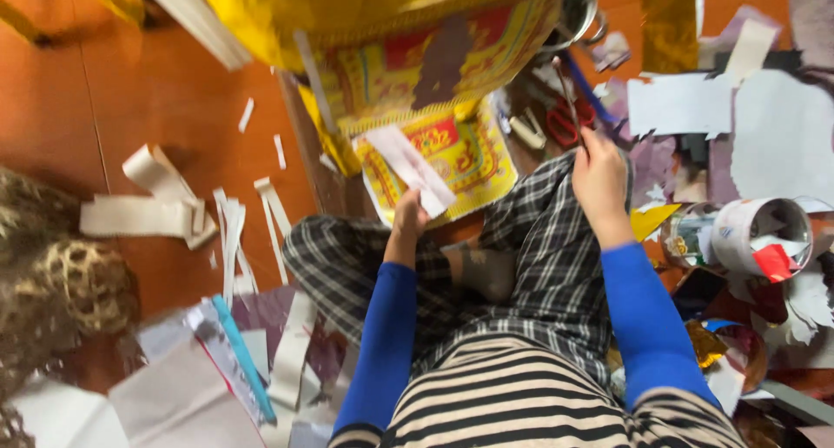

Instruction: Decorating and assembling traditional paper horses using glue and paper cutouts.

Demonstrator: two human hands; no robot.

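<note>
Pinched in the left hand (pixel 408 218) is a pale paper strip (pixel 410 168), slanting toward eleven o'clock over the red-and-yellow patterned sheet (pixel 465 152), while the right hand (pixel 599 174) is closed around a thin brush-like stick (pixel 568 96) whose tip points to twelve o'clock, near the red scissors (pixel 569 122). Seated cross-legged on the orange floor (pixel 165 92) amid paper scraps, the person would likely do best to keep the strip taut and flat against the sheet, steady the stick low, and work slowly so the edges stay aligned.
</note>
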